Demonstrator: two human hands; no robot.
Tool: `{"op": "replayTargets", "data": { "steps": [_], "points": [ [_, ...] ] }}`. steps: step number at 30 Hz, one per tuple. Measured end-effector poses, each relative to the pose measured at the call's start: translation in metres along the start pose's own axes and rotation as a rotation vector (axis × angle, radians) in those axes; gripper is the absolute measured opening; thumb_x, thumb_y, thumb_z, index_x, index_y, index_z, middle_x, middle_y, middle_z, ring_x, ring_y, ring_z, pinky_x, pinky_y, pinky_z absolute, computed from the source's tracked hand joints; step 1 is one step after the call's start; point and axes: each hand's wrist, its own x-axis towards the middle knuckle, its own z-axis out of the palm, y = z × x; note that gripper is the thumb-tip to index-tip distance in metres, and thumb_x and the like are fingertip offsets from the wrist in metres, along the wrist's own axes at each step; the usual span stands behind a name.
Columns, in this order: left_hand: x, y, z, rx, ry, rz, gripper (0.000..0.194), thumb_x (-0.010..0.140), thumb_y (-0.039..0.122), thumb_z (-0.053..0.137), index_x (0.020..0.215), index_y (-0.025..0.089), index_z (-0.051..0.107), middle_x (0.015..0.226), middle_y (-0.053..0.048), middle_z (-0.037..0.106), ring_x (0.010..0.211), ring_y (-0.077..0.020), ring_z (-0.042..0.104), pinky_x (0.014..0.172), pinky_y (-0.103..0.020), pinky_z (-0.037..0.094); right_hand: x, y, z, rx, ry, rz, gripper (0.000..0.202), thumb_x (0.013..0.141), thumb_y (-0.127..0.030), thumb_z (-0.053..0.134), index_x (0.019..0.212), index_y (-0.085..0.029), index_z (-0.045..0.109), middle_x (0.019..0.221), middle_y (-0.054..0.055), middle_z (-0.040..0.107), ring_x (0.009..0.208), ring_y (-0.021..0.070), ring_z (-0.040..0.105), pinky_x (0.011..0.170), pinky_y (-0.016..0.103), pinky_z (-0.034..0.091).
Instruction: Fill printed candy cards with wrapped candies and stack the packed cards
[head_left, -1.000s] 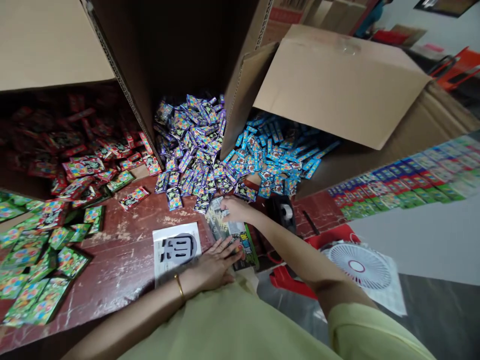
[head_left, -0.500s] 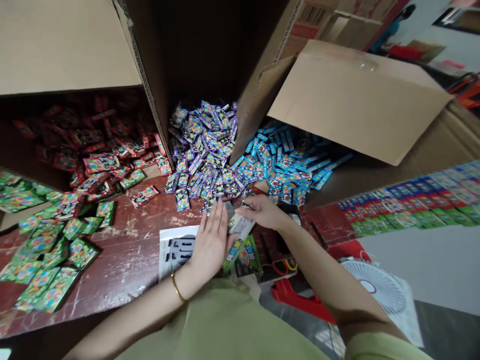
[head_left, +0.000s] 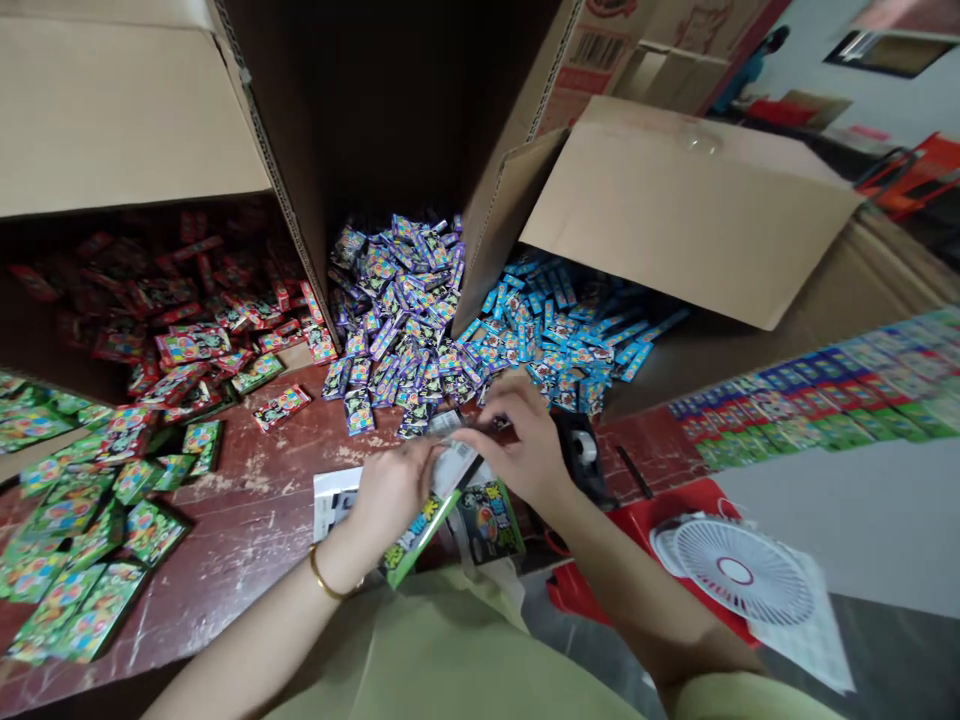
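A narrow box with black and green printing and a pale label (head_left: pixel 420 540) is tilted between my hands, above the table's front edge. My left hand (head_left: pixel 397 488), with a gold bangle at the wrist, curls its fingers around the box's left side. At the upper end, my right hand (head_left: pixel 525 440) has thumb and fingers bent together on the box; the fingertips are partly hidden. Just below the right hand lies a similar dark and green printed pack (head_left: pixel 489 525). A white printed sheet (head_left: pixel 330 490) lies partly under my left hand.
Big cardboard boxes (head_left: pixel 701 220) spill red packets (head_left: pixel 191 345), purple packets (head_left: pixel 409 290) and blue packets (head_left: pixel 555 325) onto the red table (head_left: pixel 247 490). Green packets (head_left: pixel 82 560) lie at left. A black tape dispenser (head_left: pixel 581 455) is right of my hand; beyond it is a white fan (head_left: pixel 735 570).
My left hand was flat with fingers stretched over the box; now it is curled around it. The box has been turned, with its lettered side showing longer. The view shifted slightly.
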Motion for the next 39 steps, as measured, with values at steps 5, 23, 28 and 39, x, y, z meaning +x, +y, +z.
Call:
{"op": "replayTargets", "data": {
  "steps": [5, 23, 28, 39],
  "points": [
    [0.006, 0.002, -0.019, -0.012, -0.107, 0.043, 0.026, 0.094, 0.026, 0.045, 0.094, 0.018, 0.070, 0.073, -0.008, 0.074, 0.063, -0.0214, 0.069, 0.053, -0.026, 0.041, 0.006, -0.003, -0.008, -0.107, -0.325, -0.294, 0.012, 0.088, -0.025, 0.060, 0.078, -0.022, 0.066, 0.081, 0.000, 0.071, 0.085, 0.0162, 0.063, 0.101, 0.038, 0.032],
    [-0.008, -0.024, -0.034, -0.464, 0.058, -0.300, 0.046, 0.089, 0.046, 0.045, 0.053, 0.017, 0.048, 0.046, 0.005, 0.035, 0.044, -0.0078, 0.035, 0.045, -0.020, 0.026, 0.011, -0.017, 0.015, 0.109, 0.016, 0.054, 0.036, 0.073, -0.041, 0.074, 0.103, -0.022, 0.065, 0.112, 0.007, 0.068, 0.110, 0.0235, 0.058, 0.098, 0.040, 0.042],
    [-0.011, -0.027, -0.027, -0.607, 0.109, -0.422, 0.046, 0.085, 0.048, 0.052, 0.053, 0.016, 0.049, 0.047, 0.005, 0.037, 0.046, -0.0081, 0.033, 0.045, -0.019, 0.028, 0.004, 0.005, 0.026, 0.473, -0.210, 0.417, 0.030, 0.079, -0.046, 0.064, 0.073, -0.016, 0.064, 0.073, 0.004, 0.070, 0.070, 0.0175, 0.065, 0.068, 0.029, 0.051],
    [0.013, -0.036, -0.043, -1.014, 0.290, -0.705, 0.043, 0.074, 0.055, 0.066, 0.073, 0.012, 0.067, 0.059, -0.001, 0.062, 0.050, -0.0109, 0.050, 0.048, -0.021, 0.041, -0.028, -0.004, 0.069, 0.662, -0.337, 0.529, 0.028, 0.064, -0.035, 0.077, 0.060, -0.018, 0.056, 0.058, -0.002, 0.061, 0.054, 0.0116, 0.054, 0.055, 0.024, 0.043]
  ]
}}
